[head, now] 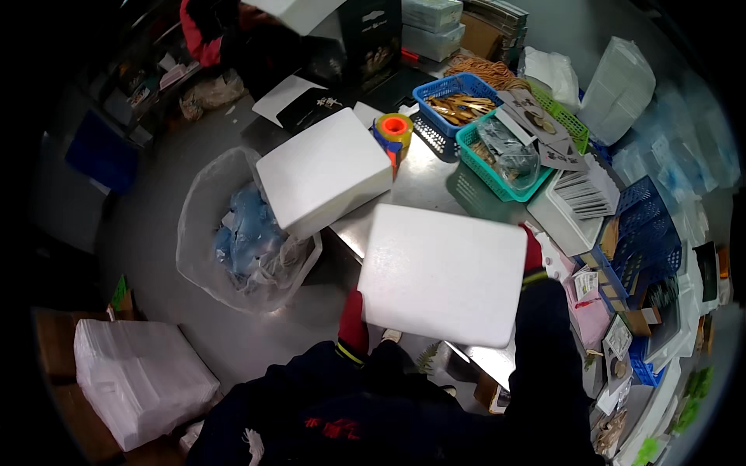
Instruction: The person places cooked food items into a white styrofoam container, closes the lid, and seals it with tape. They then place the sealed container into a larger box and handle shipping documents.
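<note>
A white foam box (443, 274), its flat top facing me, is held between my two hands at the near edge of the metal table (428, 169). My left hand (353, 322), in a dark red glove, grips its left side near the lower corner. On the right side, near the upper corner, is my right hand (532, 250), also in a red glove; the box hides most of its fingers. Another white foam box (326, 169) sits on the table to the upper left. Beside that one stands a tape dispenser with a yellow roll (394, 128).
A lined bin (195, 256) holding blue and clear plastic stands left of the table. Blue (417, 93) and teal baskets (507, 195) lie at the back, with stacked cards (583, 195) to their right. Wrapped white boxes (140, 373) are at lower left. Another person's red sleeve (198, 41) shows at the top.
</note>
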